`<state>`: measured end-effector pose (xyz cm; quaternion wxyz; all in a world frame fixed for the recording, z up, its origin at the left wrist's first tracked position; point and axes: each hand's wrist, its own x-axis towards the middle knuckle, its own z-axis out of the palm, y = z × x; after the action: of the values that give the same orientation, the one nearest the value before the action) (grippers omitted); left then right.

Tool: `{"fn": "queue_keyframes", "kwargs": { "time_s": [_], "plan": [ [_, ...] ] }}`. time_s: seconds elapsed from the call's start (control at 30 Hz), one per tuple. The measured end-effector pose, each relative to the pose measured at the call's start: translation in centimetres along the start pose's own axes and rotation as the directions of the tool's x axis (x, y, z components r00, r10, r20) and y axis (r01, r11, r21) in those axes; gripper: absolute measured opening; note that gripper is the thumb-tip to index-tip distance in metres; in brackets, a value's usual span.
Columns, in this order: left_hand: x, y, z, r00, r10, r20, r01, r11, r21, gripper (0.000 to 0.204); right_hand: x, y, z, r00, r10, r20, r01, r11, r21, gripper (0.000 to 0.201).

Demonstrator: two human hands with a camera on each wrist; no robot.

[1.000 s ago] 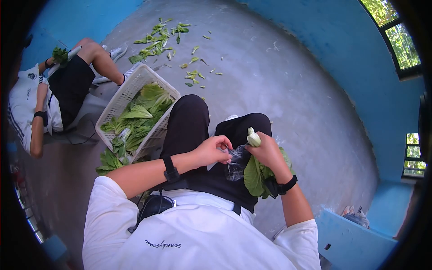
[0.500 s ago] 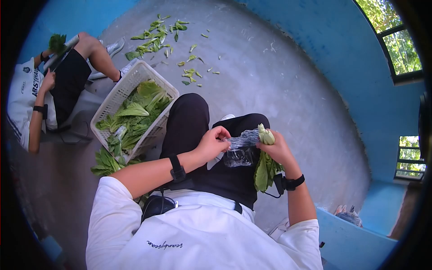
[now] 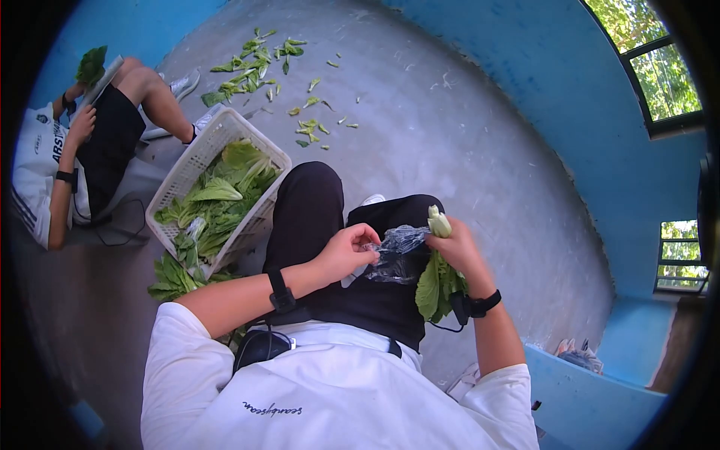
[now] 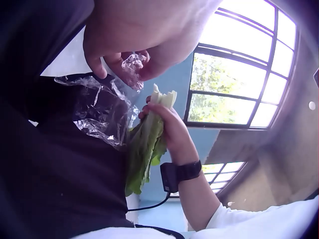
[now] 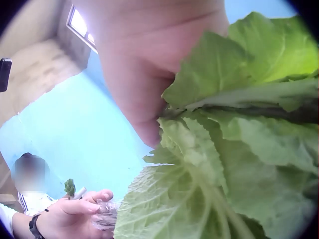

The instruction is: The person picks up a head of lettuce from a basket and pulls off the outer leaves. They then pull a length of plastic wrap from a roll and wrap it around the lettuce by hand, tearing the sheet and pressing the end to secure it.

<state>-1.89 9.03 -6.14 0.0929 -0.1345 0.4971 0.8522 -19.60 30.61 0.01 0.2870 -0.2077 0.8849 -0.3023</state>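
Note:
In the head view my left hand (image 3: 346,253) pinches a crinkled clear plastic film (image 3: 403,241) between thumb and fingers, over the dark trousers. The film stretches across to the thumb of my right hand (image 3: 459,246). That hand grips a bunch of leafy greens (image 3: 429,289) round its pale stems, cut ends upward and leaves hanging down. The left wrist view shows a crumpled bit of the film (image 4: 133,67) in the left fingertips, its loose part (image 4: 99,112) draped beside the greens. Broad leaves (image 5: 199,184) fill much of the right wrist view and hide the right fingertips.
A white plastic crate (image 3: 253,126) full of leafy greens (image 3: 225,184) stands left of the knees, with more greens (image 3: 174,279) beside it. Loose leaves (image 3: 251,67) lie scattered on the floor ahead. Another person (image 3: 56,161) sits at the far left, holding greens (image 3: 91,66).
The film, bunched low between the hands a second ago, is now drawn out across the lap. My right hand has shifted slightly right with the greens. The other person's greens are higher.

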Motion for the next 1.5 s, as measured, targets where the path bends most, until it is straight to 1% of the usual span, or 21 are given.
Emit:
{"fn": "queue_keyframes", "kwargs": {
  "time_s": [0.1, 0.23, 0.3, 0.4, 0.5, 0.6, 0.63, 0.7, 0.73, 0.77, 0.8, 0.83, 0.87, 0.93, 0.97, 1.07, 1.17, 1.27, 1.3, 1.4, 1.5],
  "plan": [
    [-0.3, 0.4, 0.4, 1.000, 0.017, -0.005, -0.017, 1.000, -0.003, 0.019, 0.5, -1.1, 1.8, 0.997, -0.057, -0.059, 0.043, 0.976, -0.212, 0.028],
    [-0.8, 1.5, 1.4, 0.995, 0.093, -0.046, -0.091, 0.994, 0.055, 0.017, 0.5, -2.3, 3.3, 0.988, -0.122, -0.099, 0.079, 0.930, -0.358, 0.027],
    [-1.0, 1.8, 1.8, 0.989, 0.143, -0.020, -0.141, 0.986, 0.090, 0.015, 0.7, -1.8, 3.9, 0.972, -0.190, -0.138, 0.127, 0.921, -0.367, 0.029],
    [-1.1, 2.9, 2.8, 0.992, 0.122, 0.025, -0.123, 0.988, 0.095, 0.016, 0.3, -2.0, 4.3, 0.959, -0.223, -0.172, 0.144, 0.913, -0.381, 0.034],
    [-0.2, 4.4, 3.7, 0.957, 0.282, 0.075, -0.291, 0.913, 0.285, 0.019, 0.3, -1.7, 4.6, 0.952, -0.239, -0.193, 0.154, 0.914, -0.375, 0.038],
    [0.5, 4.0, 3.2, 0.949, 0.308, 0.063, -0.295, 0.803, 0.518, 0.032, 0.3, -1.7, 4.6, 0.946, -0.247, -0.211, 0.167, 0.926, -0.339, 0.039],
    [0.7, 2.8, 2.9, 0.952, 0.299, -0.070, -0.218, 0.820, 0.530, 0.039, 0.2, -1.9, 4.6, 0.945, -0.247, -0.214, 0.170, 0.930, -0.326, 0.039],
    [1.2, 0.4, 2.7, 0.905, 0.274, -0.325, -0.068, 0.849, 0.524, 0.053, 0.1, -2.3, 4.3, 0.952, -0.216, -0.215, 0.142, 0.938, -0.316, 0.038],
    [1.5, -0.2, 2.6, 0.927, 0.056, -0.371, 0.093, 0.924, 0.372, 0.059, 0.0, -2.3, 4.3, 0.956, -0.200, -0.212, 0.129, 0.942, -0.309, 0.038],
    [1.9, -0.6, 2.3, 0.908, -0.165, -0.386, 0.260, 0.943, 0.208, 0.064, 0.1, -2.1, 4.4, 0.959, -0.184, -0.217, 0.114, 0.947, -0.300, 0.038],
    [2.1, -1.0, 2.0, 0.850, -0.377, -0.368, 0.419, 0.907, 0.038, 0.071, 0.2, -1.9, 4.4, 0.961, -0.171, -0.218, 0.104, 0.951, -0.290, 0.037],
    [2.4, -1.8, 1.8, 0.840, -0.490, -0.234, 0.485, 0.871, -0.082, 0.079, 0.3, -1.8, 4.5, 0.963, -0.158, -0.219, 0.093, 0.955, -0.281, 0.037],
    [2.5, -2.4, 1.6, 0.841, -0.508, -0.184, 0.501, 0.861, -0.088, 0.079, 0.4, -1.7, 4.6, 0.960, -0.169, -0.221, 0.105, 0.956, -0.276, 0.037],
    [2.3, -1.5, 2.4, 0.837, -0.542, -0.072, 0.535, 0.839, -0.096, 0.080, 0.3, -1.4, 4.4, 0.955, -0.187, -0.230, 0.121, 0.955, -0.271, 0.038],
    [2.4, -2.3, 2.3, 0.851, -0.514, -0.108, 0.507, 0.858, -0.088, 0.077, 0.2, -1.3, 4.3, 0.956, -0.182, -0.228, 0.118, 0.955, -0.271, 0.038],
    [2.6, -1.8, 1.7, 0.815, -0.574, -0.074, 0.572, 0.819, -0.056, 0.061, 0.2, -0.8, 4.0, 0.956, -0.170, -0.238, 0.105, 0.959, -0.265, 0.039],
    [2.5, -2.2, 1.7, 0.903, -0.418, -0.105, 0.429, 0.890, 0.152, 0.042, 0.4, -0.5, 4.2, 0.957, -0.153, -0.247, 0.086, 0.961, -0.264, 0.040],
    [2.7, -3.4, 1.4, 0.953, -0.285, -0.099, 0.295, 0.951, 0.097, 0.027, 0.6, -0.5, 4.2, 0.963, -0.130, -0.238, 0.066, 0.964, -0.259, 0.040],
    [2.3, -1.8, 1.9, 0.945, -0.314, -0.092, 0.323, 0.940, 0.109, 0.023, 0.6, -0.4, 4.2, 0.963, -0.132, -0.235, 0.071, 0.965, -0.253, 0.041],
    [2.3, -2.6, 1.4, 0.937, -0.344, -0.066, 0.349, 0.932, 0.096, 0.023, 0.5, 0.0, 4.0, 0.958, -0.149, -0.244, 0.097, 0.973, -0.211, 0.044],
    [1.7, -2.6, 1.4, 0.900, -0.430, -0.068, 0.433, 0.901, 0.037, 0.024, 0.3, -0.1, 3.6, 0.959, -0.148, -0.242, 0.093, 0.969, -0.228, 0.044]
  ]
}}
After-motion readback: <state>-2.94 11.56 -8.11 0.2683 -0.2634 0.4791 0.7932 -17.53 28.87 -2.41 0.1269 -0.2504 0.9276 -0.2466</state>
